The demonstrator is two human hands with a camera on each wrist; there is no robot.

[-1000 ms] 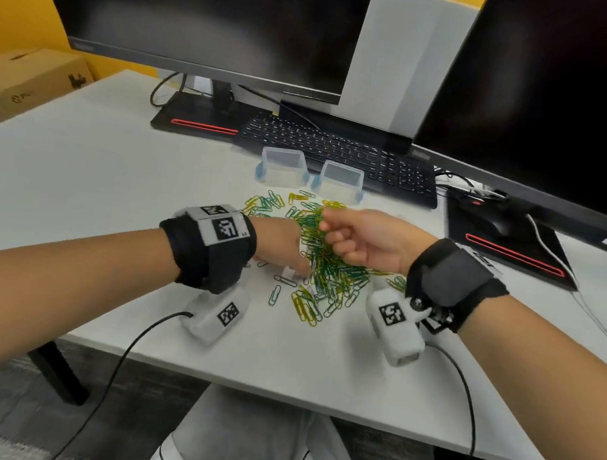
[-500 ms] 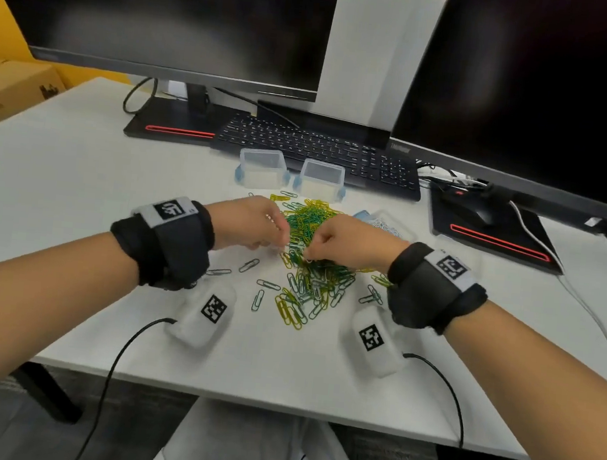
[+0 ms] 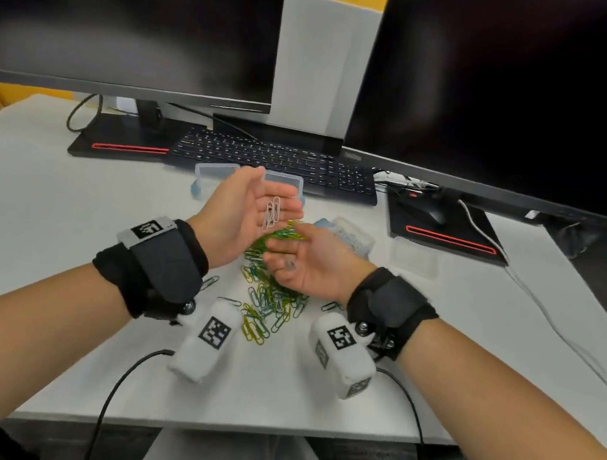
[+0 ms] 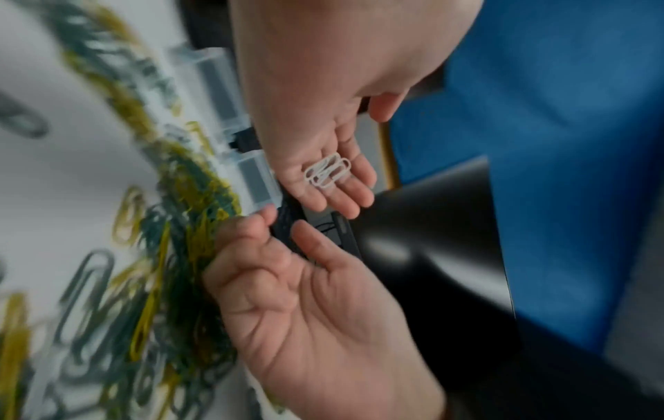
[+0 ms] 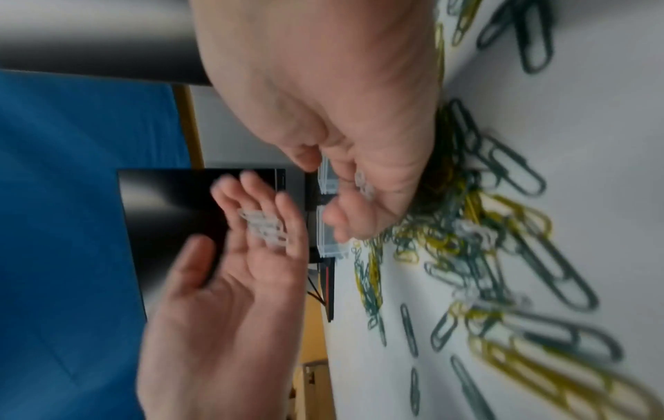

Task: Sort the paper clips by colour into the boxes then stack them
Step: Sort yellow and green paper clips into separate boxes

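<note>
Your left hand [image 3: 244,213] is raised at frame centre in the head view, palm turned up and inward, fingers straight and relaxed. A small bunch of white clips [image 3: 272,212] lies on those fingers, carried rather than pinched; the left wrist view shows them [image 4: 327,172] on the finger bases.

Your right hand [image 3: 306,263] sits just right of and below it, palm up, fingers loosely curled. Something small and pale shows at its fingers in the right wrist view, too blurred to name, so I can't tell if it holds anything.

The main pile of green and yellow clips [image 3: 270,293] is on the white desk [image 3: 56,206], under and between both hands, lower centre. A few strays lie near the left wristband.

Two clear boxes [image 3: 214,173] stand open at upper centre, just in front of the keyboard [image 3: 275,158], partly hidden behind your left hand. A third box [image 3: 346,234], with blue in it, sits right of centre beside your right hand. A clear lid [image 3: 414,257] lies farther right, near the mouse [image 3: 422,211].
</note>
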